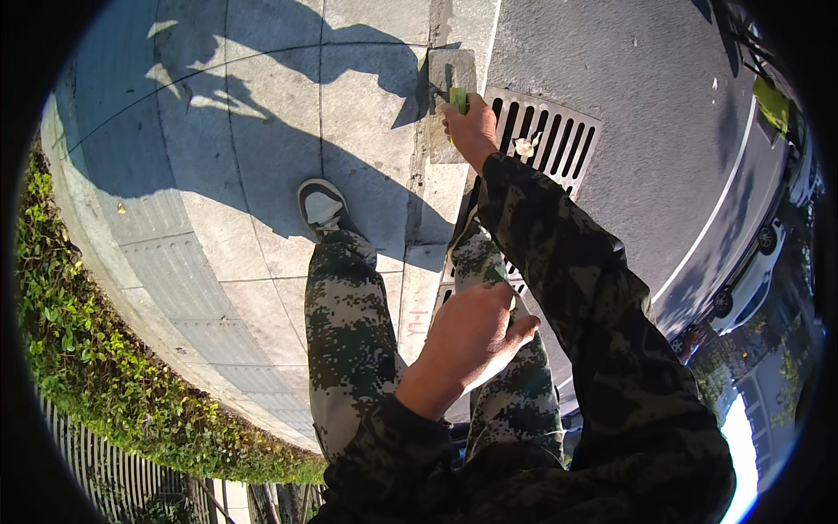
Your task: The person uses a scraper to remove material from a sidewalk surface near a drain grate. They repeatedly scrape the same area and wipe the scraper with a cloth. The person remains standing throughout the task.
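Note:
My right hand (473, 128) reaches out over the kerb and grips a yellow-green bar (457, 99), whose exact kind I cannot make out. Beneath it lies a rectangular stone slab (452, 69) set in the kerb line, partly in shadow. Just right of that hand is a slotted metal drain grate (586, 134) with a dry leaf (526, 145) on it. My left hand (468, 337) hovers in front of my right leg, back upward, thumb out to the right. Its fingers curl out of sight, so whether it holds anything is hidden.
My left shoe (323, 206) stands on the paved sidewalk (255, 321). Asphalt road (628, 72) stretches to the right, where a white car (749, 281) is seen at the far side. A hedge (98, 367) borders the sidewalk on the left. Red writing (417, 322) marks the kerb.

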Demonstrator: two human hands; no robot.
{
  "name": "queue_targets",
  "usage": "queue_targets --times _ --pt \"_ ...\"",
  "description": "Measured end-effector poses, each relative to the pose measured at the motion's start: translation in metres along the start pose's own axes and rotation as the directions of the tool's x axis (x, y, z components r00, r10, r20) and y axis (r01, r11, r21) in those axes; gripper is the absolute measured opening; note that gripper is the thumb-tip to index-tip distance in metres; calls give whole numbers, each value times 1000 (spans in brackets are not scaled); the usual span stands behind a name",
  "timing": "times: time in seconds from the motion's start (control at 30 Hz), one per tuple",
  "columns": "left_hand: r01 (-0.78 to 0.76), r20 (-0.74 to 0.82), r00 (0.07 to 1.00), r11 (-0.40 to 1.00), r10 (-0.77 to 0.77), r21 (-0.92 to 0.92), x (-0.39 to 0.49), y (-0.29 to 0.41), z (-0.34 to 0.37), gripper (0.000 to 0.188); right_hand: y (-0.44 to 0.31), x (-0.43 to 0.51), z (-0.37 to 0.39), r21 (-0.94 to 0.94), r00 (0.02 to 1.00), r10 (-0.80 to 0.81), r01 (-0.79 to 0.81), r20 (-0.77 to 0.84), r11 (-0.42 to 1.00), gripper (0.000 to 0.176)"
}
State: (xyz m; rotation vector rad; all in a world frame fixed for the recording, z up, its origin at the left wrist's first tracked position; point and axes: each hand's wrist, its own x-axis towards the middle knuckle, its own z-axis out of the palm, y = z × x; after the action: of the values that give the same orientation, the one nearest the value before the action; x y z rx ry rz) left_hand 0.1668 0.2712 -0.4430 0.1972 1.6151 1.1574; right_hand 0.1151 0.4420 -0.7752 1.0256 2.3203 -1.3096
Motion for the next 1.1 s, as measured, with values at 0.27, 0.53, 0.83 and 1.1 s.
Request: queue_targets --times 0.27,0.53,0.83,1.1 --pt "-10 4 1000 1000 10 -12 2 0 4 35 -8 -11 0 46 998 66 -67 21 997 35" --pt "17 16 1000 1000 -17 6 4 -1 -3 33 -14 -5 -16 26 1000 -28 28 0 999 39" --pt "-10 -12 1000 1000 11 24 2 -2 -4 39 -41 14 -14 136 998 70 -70 6 988 25" --pt "-29 -19 999 999 29 20 3 -2 -4 41 -20 19 0 49 999 -29 31 -29 998 36"
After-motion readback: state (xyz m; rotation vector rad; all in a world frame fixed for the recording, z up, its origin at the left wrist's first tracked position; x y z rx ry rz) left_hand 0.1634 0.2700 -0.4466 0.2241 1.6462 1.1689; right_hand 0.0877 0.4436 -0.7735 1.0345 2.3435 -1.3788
